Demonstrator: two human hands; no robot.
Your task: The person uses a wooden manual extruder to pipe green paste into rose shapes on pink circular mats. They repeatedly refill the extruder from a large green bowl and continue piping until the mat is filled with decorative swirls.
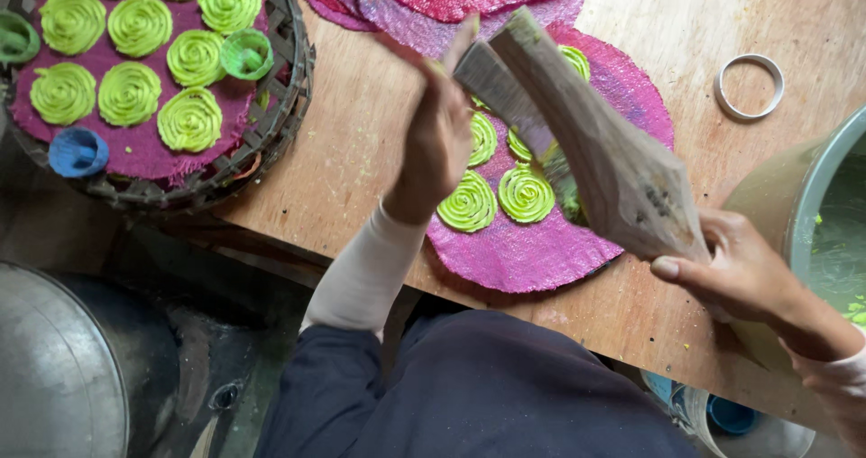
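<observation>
Wooden press (595,142) gripped by both hands' closed fingers; green spirals (526,194), pink mat (532,255) beneath.

Single head view; looks steeply down from above, close over hands (577,187) and bench (361,160); lap at lower edge.
</observation>
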